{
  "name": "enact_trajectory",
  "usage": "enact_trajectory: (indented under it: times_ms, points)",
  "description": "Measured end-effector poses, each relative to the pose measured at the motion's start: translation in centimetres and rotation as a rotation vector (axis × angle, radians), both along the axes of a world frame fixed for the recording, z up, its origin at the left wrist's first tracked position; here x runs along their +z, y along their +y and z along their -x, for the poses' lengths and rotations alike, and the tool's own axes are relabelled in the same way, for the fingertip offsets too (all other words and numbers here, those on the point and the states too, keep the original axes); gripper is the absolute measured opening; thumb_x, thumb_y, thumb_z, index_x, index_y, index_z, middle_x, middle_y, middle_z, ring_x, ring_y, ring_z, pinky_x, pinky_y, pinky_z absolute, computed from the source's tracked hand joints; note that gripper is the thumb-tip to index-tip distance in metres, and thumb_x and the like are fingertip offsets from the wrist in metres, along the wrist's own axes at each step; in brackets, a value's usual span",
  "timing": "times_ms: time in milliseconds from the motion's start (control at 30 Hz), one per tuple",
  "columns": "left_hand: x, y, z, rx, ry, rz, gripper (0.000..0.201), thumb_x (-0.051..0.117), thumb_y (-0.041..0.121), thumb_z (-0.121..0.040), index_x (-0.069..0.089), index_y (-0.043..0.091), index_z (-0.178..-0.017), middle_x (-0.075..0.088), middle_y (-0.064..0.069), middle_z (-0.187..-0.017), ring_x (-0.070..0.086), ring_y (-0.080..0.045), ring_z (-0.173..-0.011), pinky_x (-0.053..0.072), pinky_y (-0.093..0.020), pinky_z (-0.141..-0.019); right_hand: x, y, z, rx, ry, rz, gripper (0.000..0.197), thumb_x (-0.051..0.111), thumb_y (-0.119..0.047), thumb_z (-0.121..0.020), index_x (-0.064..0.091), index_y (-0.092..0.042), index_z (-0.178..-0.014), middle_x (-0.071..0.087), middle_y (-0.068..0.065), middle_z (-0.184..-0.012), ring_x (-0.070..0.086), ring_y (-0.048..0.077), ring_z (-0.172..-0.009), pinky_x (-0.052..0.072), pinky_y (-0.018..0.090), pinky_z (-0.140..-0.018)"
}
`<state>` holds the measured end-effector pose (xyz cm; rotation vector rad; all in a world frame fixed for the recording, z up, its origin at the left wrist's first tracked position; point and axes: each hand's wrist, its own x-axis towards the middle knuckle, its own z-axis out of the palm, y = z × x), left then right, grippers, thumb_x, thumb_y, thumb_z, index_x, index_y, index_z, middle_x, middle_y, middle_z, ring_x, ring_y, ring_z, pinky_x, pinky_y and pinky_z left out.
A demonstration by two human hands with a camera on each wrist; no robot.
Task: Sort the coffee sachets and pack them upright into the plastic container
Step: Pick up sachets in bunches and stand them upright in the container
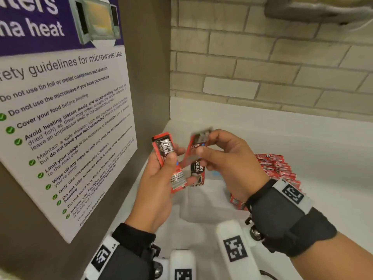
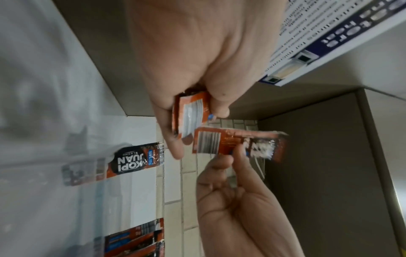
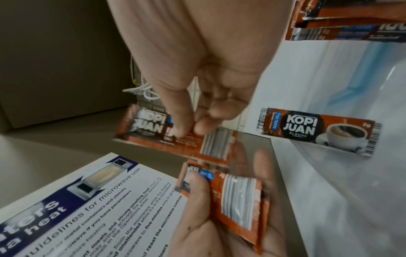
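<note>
My left hand [image 1: 171, 158] grips a small stack of red Kopi Juan sachets [image 1: 164, 151], thumb pressed on the front; the left wrist view shows the stack [image 2: 190, 118] end on. Just to its right, my right hand [image 1: 201, 146] pinches a single sachet [image 1: 196, 145] between thumb and fingertips, blurred by motion; in the right wrist view this sachet [image 3: 153, 132] sits close above the left hand's stack [image 3: 237, 200]. Below both hands one sachet [image 1: 197, 174] stands upright against the wall of the clear plastic container [image 1: 201, 211].
A loose pile of red sachets [image 1: 276, 168] lies on the white counter [image 1: 302, 138] right of the container. A brown panel with a microwave guidelines poster [image 1: 66, 118] closes off the left side. A tiled wall [image 1: 262, 67] stands behind.
</note>
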<state>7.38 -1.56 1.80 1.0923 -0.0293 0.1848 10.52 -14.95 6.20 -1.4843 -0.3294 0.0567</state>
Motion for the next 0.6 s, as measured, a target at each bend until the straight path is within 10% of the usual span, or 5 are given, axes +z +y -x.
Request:
enact_trajectory:
  times_ms: [267,467,600]
  points:
    - [0.8,-0.3,0.7,-0.036,0.072,0.235,0.028,0.058,0.029,-0.082,0.060,0.013,-0.105,0.065,-0.008,-0.077,0.051,-0.013,-0.053,0.040,-0.020,-0.042,0.1,-0.3,0.3,-0.083,-0.438,0.222,0.030,0.057,0.015,-0.082,0.072,-0.011,-0.083,0.047,0.003,-0.120,0.060,-0.002,-0.098,0.055,0.022,-0.080]
    - [0.5,-0.1,0.5,0.026,0.033,-0.066,0.037,0.064,-0.007,-0.081,0.053,0.018,-0.106,0.068,0.003,-0.072,0.046,-0.009,-0.048,0.040,-0.018,-0.045,-0.4,-0.2,-0.1,-0.206,-0.329,0.181,0.033,0.065,0.009,-0.079,0.062,-0.022,-0.091,0.049,0.004,-0.117,0.062,0.010,-0.081,0.055,0.025,-0.076]
    - [1.2,0.9,0.2,0.164,-0.010,-0.301,0.035,0.064,-0.003,-0.083,0.053,0.025,-0.101,0.069,0.008,-0.072,0.051,-0.007,-0.054,0.040,-0.022,-0.055,-0.5,-0.8,0.0,-0.176,-0.274,0.376,0.058,0.063,0.002,-0.082,0.049,-0.041,-0.118,0.043,-0.001,-0.117,0.063,0.007,-0.080,0.051,0.015,-0.069]
